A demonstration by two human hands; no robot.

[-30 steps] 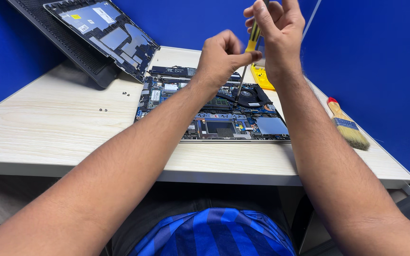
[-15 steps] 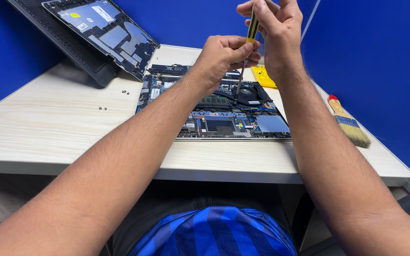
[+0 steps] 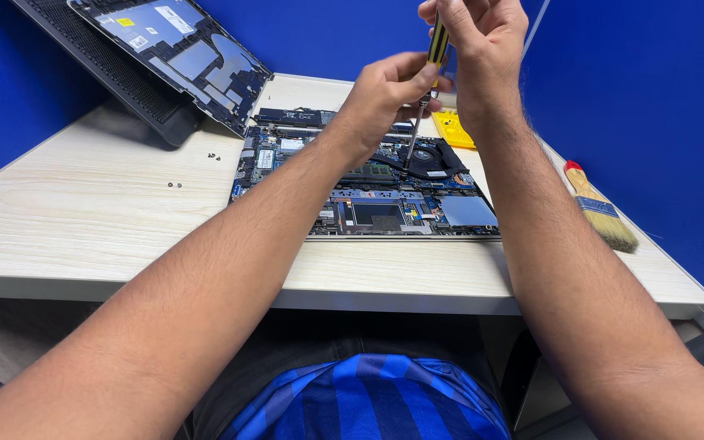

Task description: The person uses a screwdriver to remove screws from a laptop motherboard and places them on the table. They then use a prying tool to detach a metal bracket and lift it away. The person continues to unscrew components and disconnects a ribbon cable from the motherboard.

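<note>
Right hand point(image 3: 482, 49) grips the screwdriver point(image 3: 436, 45) handle; left hand point(image 3: 385, 94) pinches its shaft just below. The tool stands near upright, its tip directly beneath both grips, on the laptop point(image 3: 368, 191) beside the fan point(image 3: 427, 155).

On the table point(image 3: 83, 220) before me lies the opened laptop point(image 3: 368, 191), its removed cover point(image 3: 181, 57) propped behind it to the left, loose screws point(image 3: 174, 185) left, a brush point(image 3: 600, 208) right.
</note>
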